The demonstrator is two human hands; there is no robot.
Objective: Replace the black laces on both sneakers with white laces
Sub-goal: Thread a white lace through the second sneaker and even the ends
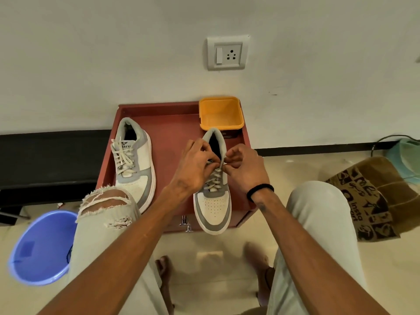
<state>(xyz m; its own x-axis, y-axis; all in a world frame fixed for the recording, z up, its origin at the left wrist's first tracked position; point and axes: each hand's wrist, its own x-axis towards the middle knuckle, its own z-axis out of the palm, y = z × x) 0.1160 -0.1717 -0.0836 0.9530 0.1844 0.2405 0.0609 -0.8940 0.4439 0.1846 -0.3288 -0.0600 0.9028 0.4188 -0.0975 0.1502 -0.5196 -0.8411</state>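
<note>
step: tying white lace [216, 178] on right sneaker [213, 201], 3 o'clock of left sneaker [134, 162] | left hand [193, 167], right hand [244, 168] both pinch lace ends | next: likely cinch knot

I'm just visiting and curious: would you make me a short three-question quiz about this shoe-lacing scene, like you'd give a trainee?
1. True or false: the left sneaker already has white laces.
2. Both hands, left hand and right hand, work at which sneaker? A) left sneaker B) right sneaker C) neither
3. What colour is the tub at the back of the red table?

Key
1. True.
2. B: both pinch the white lace near its top eyelets.
3. Orange; it looks empty.
</note>
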